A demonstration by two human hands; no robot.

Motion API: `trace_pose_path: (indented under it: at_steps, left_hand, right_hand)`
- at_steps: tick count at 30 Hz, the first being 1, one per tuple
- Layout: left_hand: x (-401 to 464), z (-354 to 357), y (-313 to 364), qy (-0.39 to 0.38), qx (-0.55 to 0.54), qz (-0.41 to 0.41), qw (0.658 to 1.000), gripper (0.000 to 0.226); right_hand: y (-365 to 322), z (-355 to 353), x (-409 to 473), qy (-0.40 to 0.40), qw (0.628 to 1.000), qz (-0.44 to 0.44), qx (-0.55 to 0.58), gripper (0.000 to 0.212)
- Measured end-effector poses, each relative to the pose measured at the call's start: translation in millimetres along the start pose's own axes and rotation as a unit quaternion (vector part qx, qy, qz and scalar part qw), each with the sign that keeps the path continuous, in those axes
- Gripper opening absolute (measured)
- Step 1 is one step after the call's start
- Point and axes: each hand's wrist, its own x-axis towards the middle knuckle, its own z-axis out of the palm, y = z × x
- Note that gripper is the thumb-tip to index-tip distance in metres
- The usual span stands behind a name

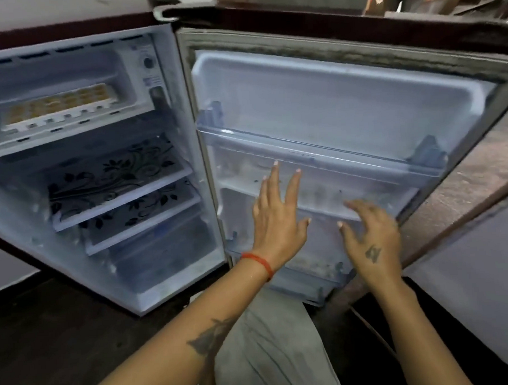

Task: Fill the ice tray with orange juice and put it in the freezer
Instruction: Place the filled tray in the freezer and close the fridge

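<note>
The white plastic ice tray of orange juice [57, 107] sits in the freezer compartment [64, 84] at the refrigerator's top left. Your left hand [277, 217] and right hand [370, 236] are both spread and empty, near the open door's inner shelves [318, 150]. Close the door gently (a slam may slop juice from the cells).

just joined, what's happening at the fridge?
The ice tray, its cells filled with orange liquid, already sits in the freezer compartment at the top. The fridge door stands wide open. Left hand and right hand are both open and empty, in front of the door's inner shelves.
</note>
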Motion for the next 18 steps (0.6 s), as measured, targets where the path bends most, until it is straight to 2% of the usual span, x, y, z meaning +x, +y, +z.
trace_pose_path:
  at_steps: [4, 6, 8, 10, 18]
  left_hand:
    - [31.5, -3.7, 42.9, 0.034, 0.016, 0.027, 0.999, 0.092]
    - [43.7, -4.2, 49.9, 0.007, 0.058, 0.022, 0.998, 0.091]
    - [50.5, -5.0, 49.2, -0.029, 0.093, 0.009, 0.995, 0.09]
    - [51.2, -6.1, 44.7, -0.043, 0.122, 0.01, 0.992, 0.09]
    - [27.8, -22.6, 33.2, -0.039, 0.132, 0.018, 0.99, 0.086]
  right_hand:
    - [-2.4, -38.5, 28.4, 0.14, 0.989, -0.018, -0.031, 0.048]
    - [0.6, -44.0, 42.3, 0.124, 0.988, -0.02, -0.092, 0.058]
    - [7.1, -44.5, 51.4, 0.049, 0.988, 0.011, -0.149, 0.068]
    - [14.3, -40.4, 53.6, 0.016, 0.983, 0.027, -0.182, 0.071]
    - [-4.1, -24.2, 22.2, 0.071, 0.977, 0.002, -0.203, 0.063]
